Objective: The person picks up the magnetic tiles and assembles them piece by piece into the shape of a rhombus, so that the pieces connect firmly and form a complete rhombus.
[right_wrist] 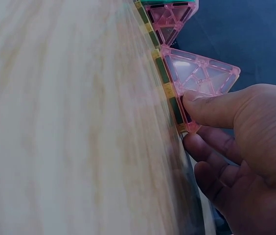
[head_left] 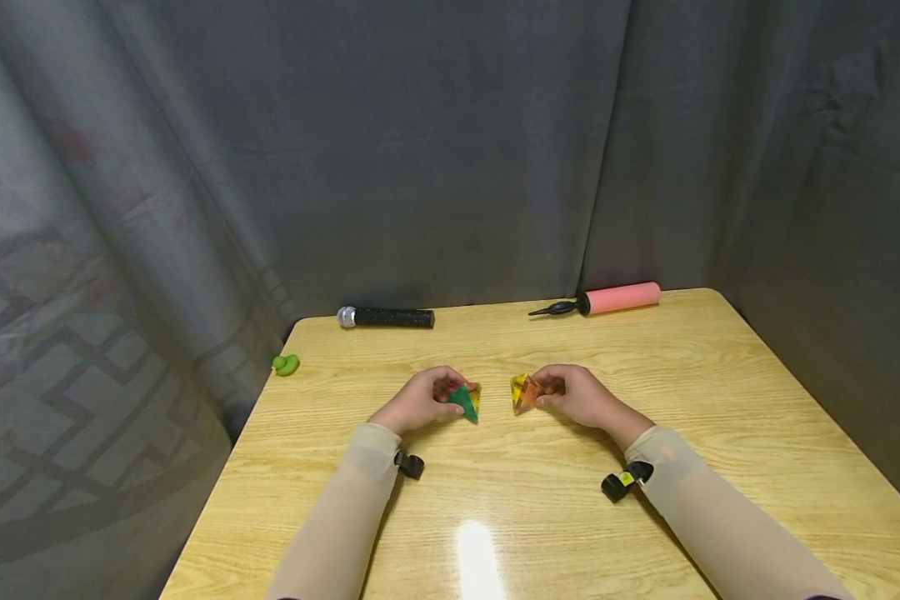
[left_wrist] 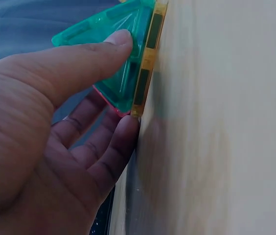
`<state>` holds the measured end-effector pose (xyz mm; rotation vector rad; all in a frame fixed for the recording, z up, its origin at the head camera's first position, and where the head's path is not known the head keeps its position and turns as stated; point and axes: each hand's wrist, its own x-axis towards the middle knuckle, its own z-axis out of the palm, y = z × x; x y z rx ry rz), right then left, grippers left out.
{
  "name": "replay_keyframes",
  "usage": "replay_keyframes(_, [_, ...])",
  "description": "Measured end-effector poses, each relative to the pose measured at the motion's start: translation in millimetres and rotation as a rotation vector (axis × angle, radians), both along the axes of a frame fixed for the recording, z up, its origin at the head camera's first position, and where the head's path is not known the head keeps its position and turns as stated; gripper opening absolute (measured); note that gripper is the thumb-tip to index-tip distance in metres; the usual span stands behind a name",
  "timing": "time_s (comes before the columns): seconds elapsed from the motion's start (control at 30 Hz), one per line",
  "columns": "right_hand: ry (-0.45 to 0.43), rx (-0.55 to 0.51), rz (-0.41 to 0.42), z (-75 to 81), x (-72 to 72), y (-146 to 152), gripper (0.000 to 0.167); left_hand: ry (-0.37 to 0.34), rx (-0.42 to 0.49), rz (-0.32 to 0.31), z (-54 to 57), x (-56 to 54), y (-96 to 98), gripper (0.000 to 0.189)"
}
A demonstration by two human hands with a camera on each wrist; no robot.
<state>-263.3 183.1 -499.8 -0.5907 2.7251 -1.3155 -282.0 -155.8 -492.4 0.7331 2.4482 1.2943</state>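
My left hand (head_left: pixel 422 400) pinches a small cluster of translucent triangular magnetic tiles (head_left: pixel 462 404) just left of the table's middle. Its green tile (left_wrist: pixel 101 32) lies under the thumb, a yellow tile (left_wrist: pixel 149 58) stands along the table side, and a red edge shows by the fingertips. To the right, across a short gap in the head view, my right hand (head_left: pixel 579 396) holds a second cluster of magnetic tiles (head_left: pixel 525 395). The thumb presses its pink tile (right_wrist: pixel 201 73), and a yellow tile edge (right_wrist: pixel 170 90) runs close along the tabletop.
Along the back edge of the wooden table (head_left: pixel 450 483) lie a black microphone (head_left: pixel 393 317) and a pink hand pump (head_left: pixel 621 298) with a black nozzle. A small green object (head_left: pixel 286 365) sits at the left edge. Grey curtains (head_left: pixel 435 167) hang behind the table.
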Motion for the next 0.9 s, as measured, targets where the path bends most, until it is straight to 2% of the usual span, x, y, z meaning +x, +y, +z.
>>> replay_keyframes(0.43, [-0.011, 0.0, -0.007, -1.0, -0.2, -1.6, 0.03, -0.001, -0.027, -0.002, -1.6, 4.2, 12.4, 0.038])
replay_keyframes(0.9, [-0.042, -0.042, 0.027, -1.7, 1.5, -2.0, 0.034, 0.017, -0.05, -0.01, -1.3, 8.8, 22.3, 0.039])
